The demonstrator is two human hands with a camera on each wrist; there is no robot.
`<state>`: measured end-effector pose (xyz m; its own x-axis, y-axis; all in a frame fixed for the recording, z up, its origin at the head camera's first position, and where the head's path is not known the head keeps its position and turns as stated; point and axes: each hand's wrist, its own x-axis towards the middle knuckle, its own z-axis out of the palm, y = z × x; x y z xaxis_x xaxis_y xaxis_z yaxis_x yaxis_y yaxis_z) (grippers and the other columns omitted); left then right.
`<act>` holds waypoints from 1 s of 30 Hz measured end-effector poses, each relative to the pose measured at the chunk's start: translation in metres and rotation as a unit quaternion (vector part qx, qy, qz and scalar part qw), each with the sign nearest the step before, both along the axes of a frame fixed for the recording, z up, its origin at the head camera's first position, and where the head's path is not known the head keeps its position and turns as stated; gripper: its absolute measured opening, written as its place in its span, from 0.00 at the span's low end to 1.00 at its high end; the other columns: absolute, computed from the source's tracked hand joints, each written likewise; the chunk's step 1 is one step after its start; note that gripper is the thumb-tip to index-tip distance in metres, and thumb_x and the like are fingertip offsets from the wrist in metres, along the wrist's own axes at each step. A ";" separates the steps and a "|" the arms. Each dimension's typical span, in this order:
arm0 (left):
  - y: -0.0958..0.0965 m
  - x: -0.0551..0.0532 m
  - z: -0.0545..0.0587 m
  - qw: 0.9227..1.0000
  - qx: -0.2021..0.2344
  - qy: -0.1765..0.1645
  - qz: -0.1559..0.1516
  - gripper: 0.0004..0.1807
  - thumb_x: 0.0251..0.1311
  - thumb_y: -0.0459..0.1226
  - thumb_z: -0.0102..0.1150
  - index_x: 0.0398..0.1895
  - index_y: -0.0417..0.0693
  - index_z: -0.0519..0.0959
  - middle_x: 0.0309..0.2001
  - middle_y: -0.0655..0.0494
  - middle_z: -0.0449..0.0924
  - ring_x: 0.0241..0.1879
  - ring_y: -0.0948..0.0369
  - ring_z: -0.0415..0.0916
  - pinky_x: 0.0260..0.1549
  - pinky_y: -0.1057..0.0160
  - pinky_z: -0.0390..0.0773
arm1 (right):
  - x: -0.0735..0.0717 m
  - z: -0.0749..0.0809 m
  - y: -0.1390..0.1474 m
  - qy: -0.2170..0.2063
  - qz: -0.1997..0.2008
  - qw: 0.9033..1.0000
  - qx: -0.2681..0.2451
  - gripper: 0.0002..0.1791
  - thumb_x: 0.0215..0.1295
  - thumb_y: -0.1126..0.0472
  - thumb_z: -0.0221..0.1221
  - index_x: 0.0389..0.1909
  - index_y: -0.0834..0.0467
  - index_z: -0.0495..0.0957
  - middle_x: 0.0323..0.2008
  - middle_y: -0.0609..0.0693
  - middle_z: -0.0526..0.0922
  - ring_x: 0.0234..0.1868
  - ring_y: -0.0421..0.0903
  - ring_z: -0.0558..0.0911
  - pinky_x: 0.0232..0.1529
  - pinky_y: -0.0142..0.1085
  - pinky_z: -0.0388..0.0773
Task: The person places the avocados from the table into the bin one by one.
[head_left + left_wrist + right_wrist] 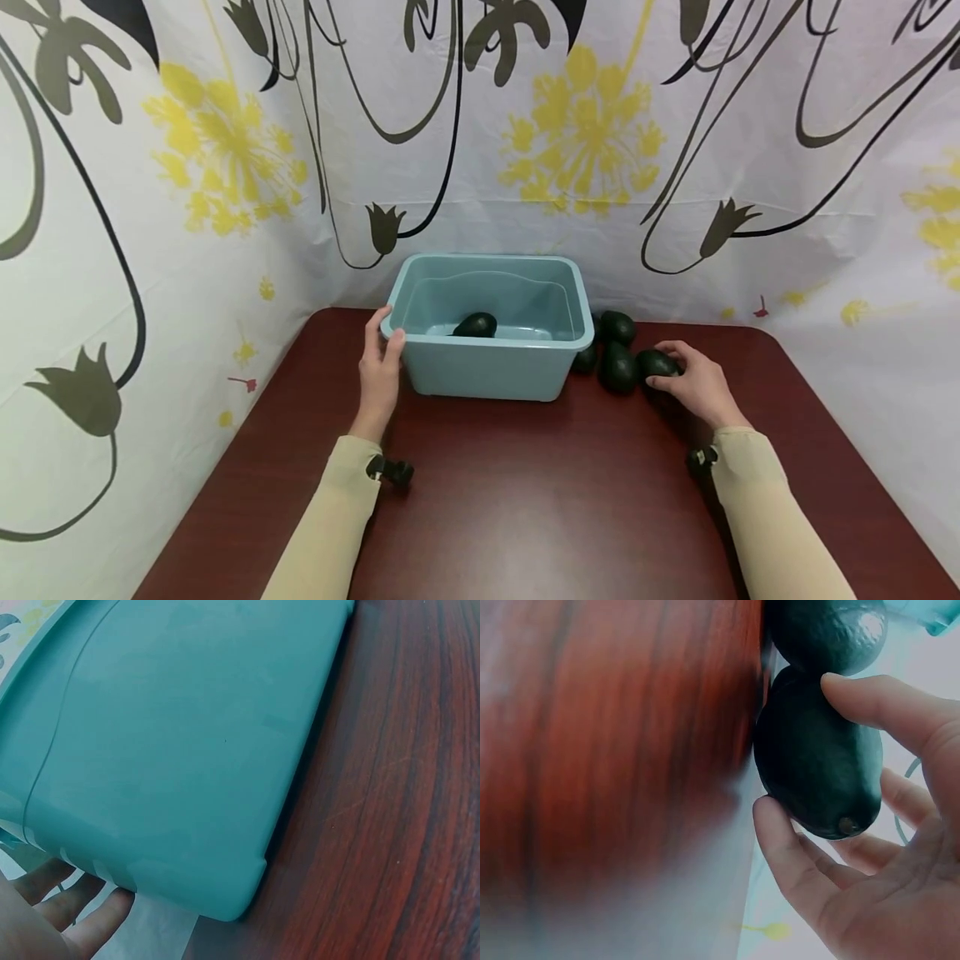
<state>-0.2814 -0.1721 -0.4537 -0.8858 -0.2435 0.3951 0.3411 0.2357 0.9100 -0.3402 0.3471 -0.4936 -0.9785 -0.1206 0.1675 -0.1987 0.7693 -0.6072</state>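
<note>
A light blue plastic bin [491, 367] stands on the table, with a dark green avocado [477, 325] lying inside. At its left front corner my left hand [379, 375] holds the rim, thumb at the front and fingers along the left end. The left wrist view shows those fingers [105, 919] against the bin wall [172, 750]. To the right of the bin, my right hand [697, 385] grips another avocado [657, 365]. In the right wrist view, thumb and fingers curl round this avocado [821, 757], which lies close against a neighbouring one [829, 634].
Several more avocados [618, 368] cluster between the bin's right end and my right hand, some partly hidden by the bin. The dark red wooden table [540, 492] ends at a flower-patterned cloth [480, 167] behind and at both sides.
</note>
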 end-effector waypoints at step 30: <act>-0.004 -0.003 0.000 1.000 0.000 -0.006 -0.009 0.28 0.75 0.49 0.51 0.75 0.63 0.63 0.70 0.44 0.66 0.56 0.52 0.70 0.47 0.44 0.76 | 0.003 0.011 -0.004 0.015 0.027 0.998 0.050 0.32 0.59 0.47 0.72 0.62 0.52 0.75 0.51 0.61 0.80 0.47 0.57 0.78 0.39 0.47 0.73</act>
